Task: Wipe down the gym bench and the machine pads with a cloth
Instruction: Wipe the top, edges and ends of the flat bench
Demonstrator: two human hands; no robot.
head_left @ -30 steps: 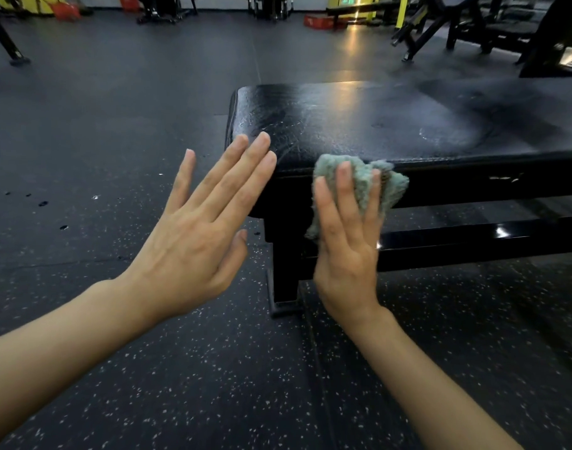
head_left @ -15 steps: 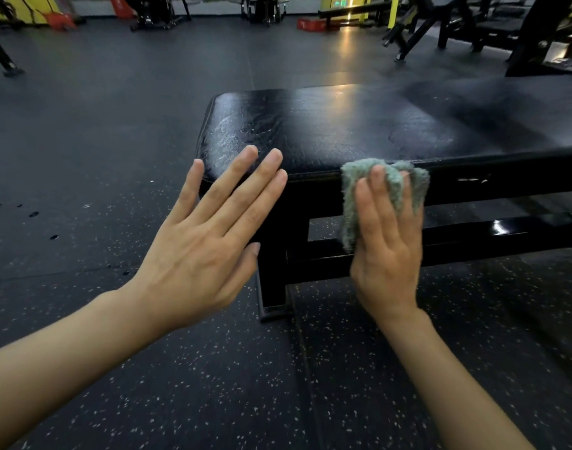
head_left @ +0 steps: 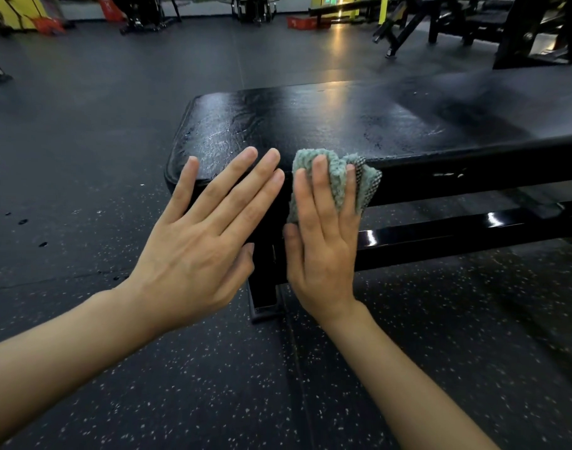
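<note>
A black padded gym bench [head_left: 326, 125] stands across the middle of the view, its cracked top shining under the lights. My right hand [head_left: 323, 235] presses a crumpled grey-green cloth [head_left: 339, 180] flat against the bench's near side edge, close to its left end. My left hand [head_left: 200, 241] hovers beside it with fingers straight and spread, fingertips overlapping the bench's near left corner; I cannot tell if it touches. It holds nothing.
The bench's black steel frame rail [head_left: 472, 228] and foot [head_left: 265, 306] sit below the pad. Dark speckled rubber floor [head_left: 115, 368] surrounds it. Black gym machines [head_left: 472, 24] and red and yellow items [head_left: 47, 26] line the far side.
My right hand slid the cloth to the right along the bench's side edge, then back left toward the end. The view drifted, and both hands are now close together.
</note>
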